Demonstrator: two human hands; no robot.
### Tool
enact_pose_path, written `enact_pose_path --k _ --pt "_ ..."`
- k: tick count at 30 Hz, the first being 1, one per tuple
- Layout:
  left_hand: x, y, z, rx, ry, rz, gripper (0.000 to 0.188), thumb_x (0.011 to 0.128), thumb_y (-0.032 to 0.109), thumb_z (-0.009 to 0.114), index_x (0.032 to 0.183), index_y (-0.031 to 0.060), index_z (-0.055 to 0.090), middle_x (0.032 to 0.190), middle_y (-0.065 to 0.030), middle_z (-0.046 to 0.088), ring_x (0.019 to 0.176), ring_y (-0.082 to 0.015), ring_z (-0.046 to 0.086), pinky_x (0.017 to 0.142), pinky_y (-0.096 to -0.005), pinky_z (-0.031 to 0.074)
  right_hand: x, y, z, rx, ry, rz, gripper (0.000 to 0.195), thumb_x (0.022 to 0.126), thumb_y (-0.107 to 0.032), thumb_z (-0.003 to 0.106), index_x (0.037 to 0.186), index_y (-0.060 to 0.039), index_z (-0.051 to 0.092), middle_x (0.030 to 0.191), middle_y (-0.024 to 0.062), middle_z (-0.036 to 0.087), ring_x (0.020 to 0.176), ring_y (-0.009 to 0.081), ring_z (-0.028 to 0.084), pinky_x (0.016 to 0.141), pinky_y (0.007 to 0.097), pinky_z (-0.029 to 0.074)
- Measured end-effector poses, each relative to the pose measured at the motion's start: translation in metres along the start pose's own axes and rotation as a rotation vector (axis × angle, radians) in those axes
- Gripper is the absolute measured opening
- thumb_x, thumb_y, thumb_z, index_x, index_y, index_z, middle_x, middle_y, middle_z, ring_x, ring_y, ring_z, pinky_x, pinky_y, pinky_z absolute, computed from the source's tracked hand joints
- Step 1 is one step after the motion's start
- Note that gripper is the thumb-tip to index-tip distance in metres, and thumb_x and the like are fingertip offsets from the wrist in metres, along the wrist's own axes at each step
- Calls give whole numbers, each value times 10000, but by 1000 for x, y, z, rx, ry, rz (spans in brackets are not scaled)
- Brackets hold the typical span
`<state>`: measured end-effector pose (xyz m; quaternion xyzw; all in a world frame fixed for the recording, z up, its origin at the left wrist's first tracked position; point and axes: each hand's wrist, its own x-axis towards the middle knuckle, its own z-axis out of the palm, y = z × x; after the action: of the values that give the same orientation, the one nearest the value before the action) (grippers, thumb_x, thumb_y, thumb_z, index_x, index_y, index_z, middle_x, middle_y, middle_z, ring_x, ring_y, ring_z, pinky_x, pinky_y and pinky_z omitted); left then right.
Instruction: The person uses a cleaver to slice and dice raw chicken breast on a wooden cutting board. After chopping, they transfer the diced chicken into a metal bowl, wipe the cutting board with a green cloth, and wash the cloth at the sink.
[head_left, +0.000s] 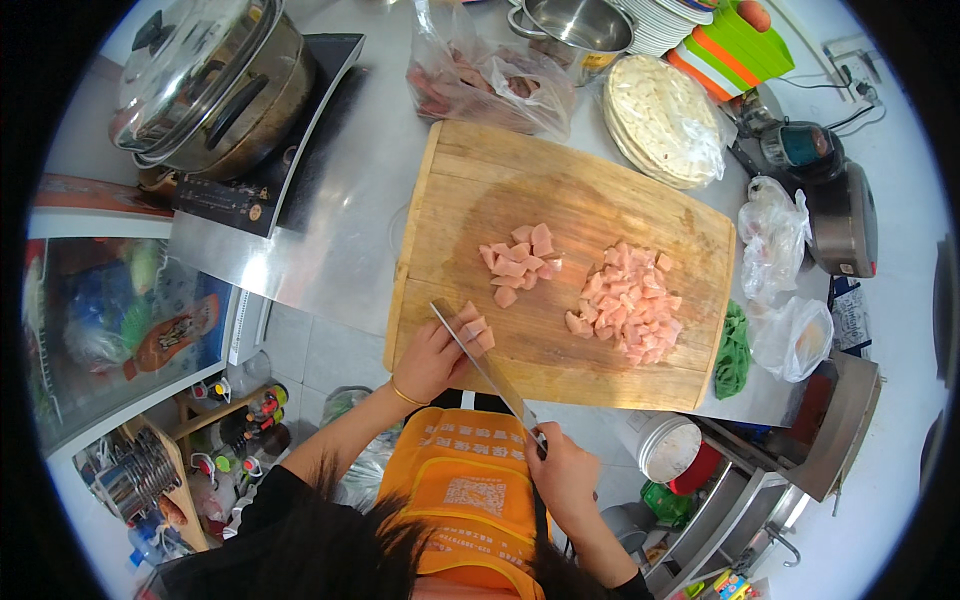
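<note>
My right hand (564, 469) grips the handle of a kitchen knife (491, 375) by the near edge of a wooden cutting board (450, 172). The blade slants away to the upper left. Fingers of my left hand (429, 364) are bent against the near side of the blade, on the raw meat at the board's near left. A few cut pieces of that pale pink meat (475, 327) show just beyond the blade. Farther up lies a small group of meat chunks (521, 259). To the right is a larger heap of diced meat (634, 304).
An induction cooker (229, 202) bears a lidded steel pot (232, 112) at the left. Behind the board are a plastic bag of meat (487, 86), a steel pot (581, 34) and stacked flatbreads (664, 120). A green cloth (731, 352) and plastic bags (772, 236) lie right.
</note>
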<state>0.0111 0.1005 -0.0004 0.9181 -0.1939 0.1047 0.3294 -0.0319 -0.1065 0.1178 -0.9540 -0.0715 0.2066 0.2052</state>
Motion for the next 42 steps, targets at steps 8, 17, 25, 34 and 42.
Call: enact_pose_path --k 8,17,25,34,42 --pt "-8 -4 9 -130 1 -175 379 649 93 638 1015 84 540 1103 -90 487 908 -273 513 711 -340 435 25 -8 7 -88 -116 28 147 754 -188 549 788 -79 455 611 127 566 512 278 565 435 373 437" --pt "-19 -5 13 -106 18 -135 313 625 78 664 909 50 538 936 -85 498 822 -282 498 688 -342 431 74 -1 12 6 247 -124 134 748 -169 567 793 -76 481 610 138 557 530 313 548 465 408 424" --pt "-27 1 2 -62 27 -205 428 620 27 627 1034 103 547 1077 -92 492 915 -286 485 779 -373 405 29 -11 6 17 37 -99 142 732 -169 582 767 -90 470 571 102 553 475 281 543 401 371 410" --pt "-39 -5 13 -149 -54 -261 466 623 29 623 1074 90 526 1141 -121 467 998 -328 467 835 -390 395 33 -23 -3 -64 -199 -9 172 746 -199 561 794 -75 452 560 121 550 481 296 548 422 389 428" --pt "-32 2 4 -115 38 -210 252 635 53 635 868 44 539 930 -85 509 849 -264 491 726 -343 424 76 -12 32 9 154 -202 160 729 -177 581 750 -66 467 531 120 534 479 306 540 432 390 421"
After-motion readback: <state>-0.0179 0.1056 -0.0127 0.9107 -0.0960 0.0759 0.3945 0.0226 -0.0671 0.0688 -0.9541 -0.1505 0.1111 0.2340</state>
